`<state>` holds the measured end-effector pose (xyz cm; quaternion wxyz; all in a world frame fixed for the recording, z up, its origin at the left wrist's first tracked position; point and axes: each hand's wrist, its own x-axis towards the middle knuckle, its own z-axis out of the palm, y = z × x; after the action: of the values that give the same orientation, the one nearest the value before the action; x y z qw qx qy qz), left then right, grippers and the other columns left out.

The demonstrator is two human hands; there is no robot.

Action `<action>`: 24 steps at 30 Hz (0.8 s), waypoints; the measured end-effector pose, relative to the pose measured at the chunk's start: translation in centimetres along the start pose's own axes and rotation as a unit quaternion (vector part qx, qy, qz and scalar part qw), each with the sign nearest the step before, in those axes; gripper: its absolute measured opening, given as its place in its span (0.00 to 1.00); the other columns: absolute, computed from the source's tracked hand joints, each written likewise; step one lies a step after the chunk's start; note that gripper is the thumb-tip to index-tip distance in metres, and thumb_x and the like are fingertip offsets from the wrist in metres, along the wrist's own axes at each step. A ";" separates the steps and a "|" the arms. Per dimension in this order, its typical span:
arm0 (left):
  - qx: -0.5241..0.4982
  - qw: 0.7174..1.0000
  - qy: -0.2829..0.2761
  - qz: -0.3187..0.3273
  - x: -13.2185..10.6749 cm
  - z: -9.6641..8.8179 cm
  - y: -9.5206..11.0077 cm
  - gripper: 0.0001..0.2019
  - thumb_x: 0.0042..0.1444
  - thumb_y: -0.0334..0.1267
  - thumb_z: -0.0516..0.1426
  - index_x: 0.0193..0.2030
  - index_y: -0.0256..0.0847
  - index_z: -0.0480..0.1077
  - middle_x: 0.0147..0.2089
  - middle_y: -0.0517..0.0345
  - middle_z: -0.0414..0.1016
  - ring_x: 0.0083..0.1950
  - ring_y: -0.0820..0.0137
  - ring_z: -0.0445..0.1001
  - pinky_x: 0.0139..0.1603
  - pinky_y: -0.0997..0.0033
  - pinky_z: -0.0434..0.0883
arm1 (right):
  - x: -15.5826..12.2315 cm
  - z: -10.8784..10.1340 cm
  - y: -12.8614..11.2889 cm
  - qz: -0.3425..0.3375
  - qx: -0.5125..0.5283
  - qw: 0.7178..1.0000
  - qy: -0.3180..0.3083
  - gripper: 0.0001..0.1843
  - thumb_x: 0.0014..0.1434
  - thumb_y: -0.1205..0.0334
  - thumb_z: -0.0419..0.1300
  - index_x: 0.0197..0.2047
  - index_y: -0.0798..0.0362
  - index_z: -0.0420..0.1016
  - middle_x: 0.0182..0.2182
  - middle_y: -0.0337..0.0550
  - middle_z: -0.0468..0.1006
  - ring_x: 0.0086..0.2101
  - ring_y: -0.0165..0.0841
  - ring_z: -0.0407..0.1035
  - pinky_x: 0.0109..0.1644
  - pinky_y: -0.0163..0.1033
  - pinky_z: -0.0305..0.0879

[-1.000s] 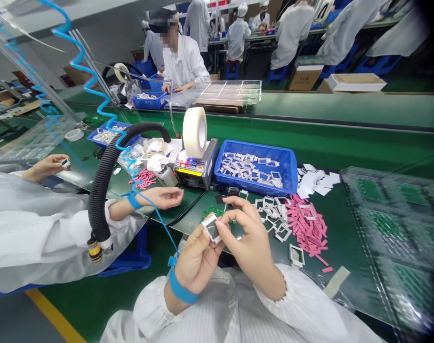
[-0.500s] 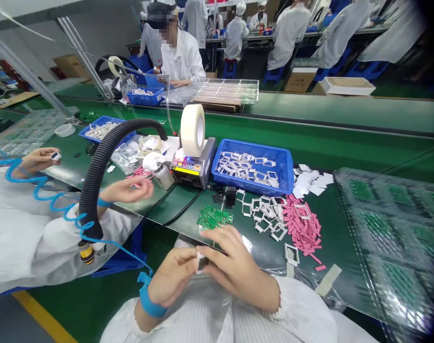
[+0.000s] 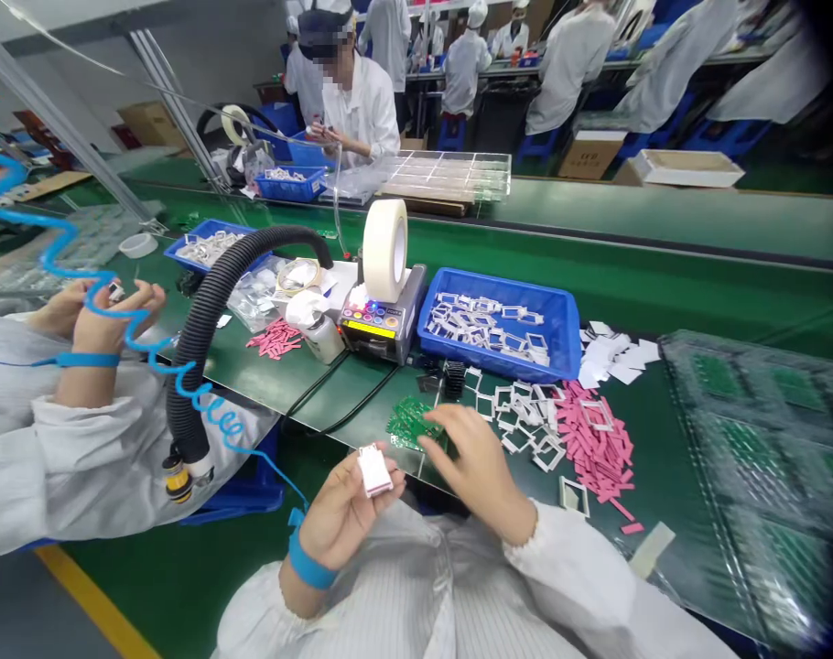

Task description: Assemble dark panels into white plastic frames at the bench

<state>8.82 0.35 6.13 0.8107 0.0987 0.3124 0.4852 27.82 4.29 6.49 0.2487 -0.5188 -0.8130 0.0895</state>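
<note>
My left hand [image 3: 344, 513] holds a small white rectangular piece [image 3: 374, 469] between thumb and fingers, palm up, with a blue strap on the wrist. My right hand [image 3: 478, 462] is apart from it, fingers spread and holding nothing. Its fingertips are nearest a small green circuit board [image 3: 409, 424] lying on the green bench [image 3: 362, 412]. To its right lies a loose pile of white square frames [image 3: 523, 421], then a heap of pink strips [image 3: 595, 448].
A blue tray of frames [image 3: 492, 328] and a tape dispenser [image 3: 382, 325] stand beyond my hands. A black corrugated hose [image 3: 210, 339] arches on the left, where a co-worker's hands [image 3: 107, 316] hold a small part. A plastic tray of circuit boards [image 3: 752, 467] lies right.
My hands were together on the white piece and have parted. My right hand let go and moved right, and my left hand now holds the piece alone, turned face up.
</note>
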 end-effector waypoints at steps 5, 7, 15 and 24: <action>0.046 0.999 0.009 -0.004 -0.1 -0.6 1.5 0.18 0.50 0.39 0.62 0.48 0.36 0.72 0.37 0.52 0.80 0.35 0.70 0.77 0.43 0.68 0.72 | 1.7 2.4 2.6 0.108 -0.082 0.989 -0.058 0.11 0.58 0.57 0.58 0.38 0.57 0.74 0.35 0.52 0.73 0.36 0.42 0.68 0.38 0.44 0.63; 0.062 0.998 0.004 -0.007 0.0 -0.5 1.7 0.17 0.50 0.38 0.62 0.47 0.38 0.72 0.37 0.51 0.80 0.34 0.71 0.77 0.41 0.69 0.72 | 2.0 2.8 2.8 0.118 -0.086 0.987 -0.065 0.09 0.57 0.59 0.57 0.34 0.56 0.75 0.33 0.51 0.73 0.36 0.42 0.68 0.38 0.43 0.63; 0.079 0.994 -0.024 -0.067 0.2 1.5 1.6 0.15 0.48 0.42 0.63 0.41 0.36 0.75 0.32 0.50 0.80 0.27 0.72 0.76 0.32 0.72 0.73 | 1.3 -4.2 0.6 -0.085 0.113 0.987 -0.083 0.14 0.62 0.57 0.53 0.50 0.51 0.67 0.44 0.46 0.73 0.43 0.33 0.69 0.45 0.37 0.68; 0.132 0.979 -0.104 -0.115 -0.5 3.9 1.5 0.17 0.47 0.45 0.63 0.37 0.31 0.77 0.30 0.49 0.80 0.25 0.73 0.76 0.28 0.77 0.72 | 2.1 -8.5 -0.9 -0.268 0.164 0.943 -0.107 0.17 0.64 0.64 0.51 0.55 0.58 0.63 0.46 0.53 0.71 0.46 0.35 0.64 0.49 0.42 0.66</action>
<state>9.96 1.24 10.10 0.8690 0.2182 0.2972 0.3301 30.60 4.75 14.83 0.2569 -0.2215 -0.9179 0.2061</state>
